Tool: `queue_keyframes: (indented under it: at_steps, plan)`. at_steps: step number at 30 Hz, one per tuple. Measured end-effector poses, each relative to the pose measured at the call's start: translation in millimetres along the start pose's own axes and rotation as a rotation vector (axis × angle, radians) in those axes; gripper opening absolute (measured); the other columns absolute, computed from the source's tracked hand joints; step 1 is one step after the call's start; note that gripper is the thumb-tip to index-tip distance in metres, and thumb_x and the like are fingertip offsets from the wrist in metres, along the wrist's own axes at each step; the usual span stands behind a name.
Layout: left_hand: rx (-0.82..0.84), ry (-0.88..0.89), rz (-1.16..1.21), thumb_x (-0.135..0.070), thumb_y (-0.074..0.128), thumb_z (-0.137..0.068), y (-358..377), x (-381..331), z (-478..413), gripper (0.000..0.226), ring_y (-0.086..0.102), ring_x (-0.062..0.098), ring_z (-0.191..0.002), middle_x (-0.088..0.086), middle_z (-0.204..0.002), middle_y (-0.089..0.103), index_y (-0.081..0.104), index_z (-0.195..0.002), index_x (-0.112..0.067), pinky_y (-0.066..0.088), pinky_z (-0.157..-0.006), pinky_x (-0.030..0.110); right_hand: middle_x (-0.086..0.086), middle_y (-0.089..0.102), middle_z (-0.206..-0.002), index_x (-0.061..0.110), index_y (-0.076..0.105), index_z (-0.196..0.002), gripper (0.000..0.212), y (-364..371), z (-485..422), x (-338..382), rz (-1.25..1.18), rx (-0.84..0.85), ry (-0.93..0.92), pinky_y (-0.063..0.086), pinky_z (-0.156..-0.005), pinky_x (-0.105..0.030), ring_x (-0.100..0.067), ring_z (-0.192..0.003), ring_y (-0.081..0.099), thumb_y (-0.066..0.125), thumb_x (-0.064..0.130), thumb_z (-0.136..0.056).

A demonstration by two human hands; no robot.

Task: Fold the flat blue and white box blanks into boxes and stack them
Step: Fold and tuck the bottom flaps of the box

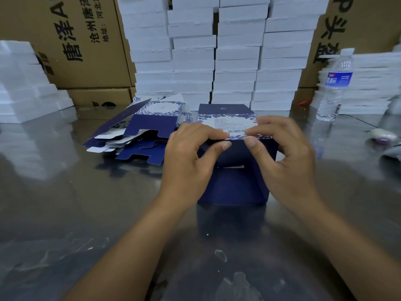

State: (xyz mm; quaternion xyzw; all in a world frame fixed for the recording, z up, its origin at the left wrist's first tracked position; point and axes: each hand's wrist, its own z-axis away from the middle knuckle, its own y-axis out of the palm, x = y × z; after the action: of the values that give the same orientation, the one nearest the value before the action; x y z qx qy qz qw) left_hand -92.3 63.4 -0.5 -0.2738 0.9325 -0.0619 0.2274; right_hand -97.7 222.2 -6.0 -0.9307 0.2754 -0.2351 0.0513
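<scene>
A half-folded box (235, 181) of smooth dark blue card stands on the glossy metal table (65, 213) at the centre, its near face plain, its top panel white with blue floral edging and a printed barcode; the left hand (191, 157) grips the top near edge, fingers curled over it and thumb pressed against the blue face; the right hand (284, 155) pinches the same edge from the other side, thumb on the front; just left of the box lies a loose heap of flat blanks (138, 131), notched and tabbed, blue outside, white inside; behind rise columns of white rough-edged foam blocks (217, 51) between brown corrugated cartons (71, 40); a clear plastic water bottle (334, 85) stands at the right.
</scene>
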Motion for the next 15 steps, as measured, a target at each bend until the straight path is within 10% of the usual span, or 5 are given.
queue_keyframes:
  at_steps: [11, 15]
  plan:
    - [-0.035, -0.002, 0.002, -0.014, 0.066, -0.084, 3.3, 3.9, 2.7, 0.010, 0.061, 0.003, -0.092, -0.014, -0.093, 0.063, 0.071, -0.091, -0.008, 0.046, -0.083, 0.015, -0.001, 0.045, -0.109, 0.022, 0.066, -0.090, 0.006, 1.1, -2.0, -6.4, 0.008, -0.055, -0.005, 0.041, -0.084, -0.009, 0.014, -0.095, 0.049, 0.064, 0.019, -0.085]
    - [-0.065, -0.032, -0.003, -0.016, 0.066, -0.084, 2.1, 7.1, 2.9, 0.011, 0.062, 0.006, -0.093, -0.015, -0.094, 0.063, 0.071, -0.091, -0.009, 0.049, -0.086, 0.026, -0.002, 0.044, -0.108, 0.019, 0.067, -0.090, 0.006, 0.8, -2.5, -8.4, 0.020, -0.077, -0.024, 0.038, -0.082, -0.005, 0.014, -0.093, 0.048, 0.064, 0.017, -0.085]
